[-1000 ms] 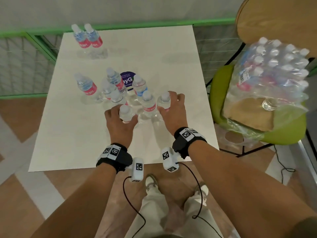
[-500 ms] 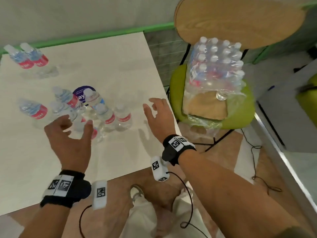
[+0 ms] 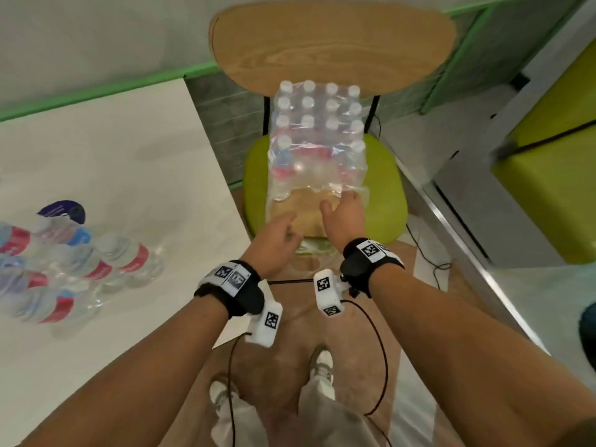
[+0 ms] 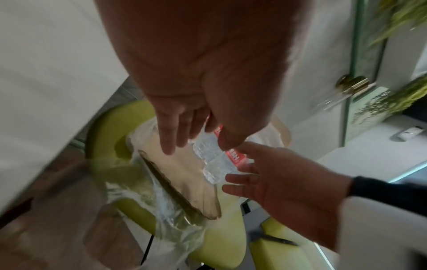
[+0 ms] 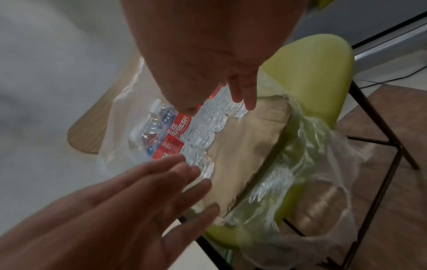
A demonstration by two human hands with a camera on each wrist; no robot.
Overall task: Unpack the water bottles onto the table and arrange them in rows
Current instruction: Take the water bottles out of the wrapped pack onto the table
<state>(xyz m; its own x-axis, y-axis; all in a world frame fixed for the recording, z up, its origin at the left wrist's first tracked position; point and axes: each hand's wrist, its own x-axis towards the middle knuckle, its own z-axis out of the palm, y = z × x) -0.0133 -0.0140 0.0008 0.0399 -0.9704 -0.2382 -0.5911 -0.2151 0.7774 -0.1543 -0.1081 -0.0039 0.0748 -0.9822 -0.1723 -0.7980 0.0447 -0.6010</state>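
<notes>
The fingers (image 5: 184,175) of the left hand (image 3: 274,243) are spread and straight, holding nothing; those of the right hand (image 3: 343,217) are likewise extended and empty. Both hands hover over the bare front part of the brown cardboard tray (image 3: 306,211), just short of the nearest bottles. The shrink-wrapped pack of clear plastic water bottles with white caps and red labels (image 3: 317,137) stands on the lime-green chair seat (image 3: 383,195), with its clear film (image 5: 312,164) torn open at the near end and hanging over the seat edge. Risk, as a judgement: loose film may snag the fingers, and pulling one bottle may drag the pack toward the seat edge or topple its neighbours. To the left, unpacked bottles (image 3: 106,266) stand clustered on the white table (image 3: 129,150), not yet in rows.
</notes>
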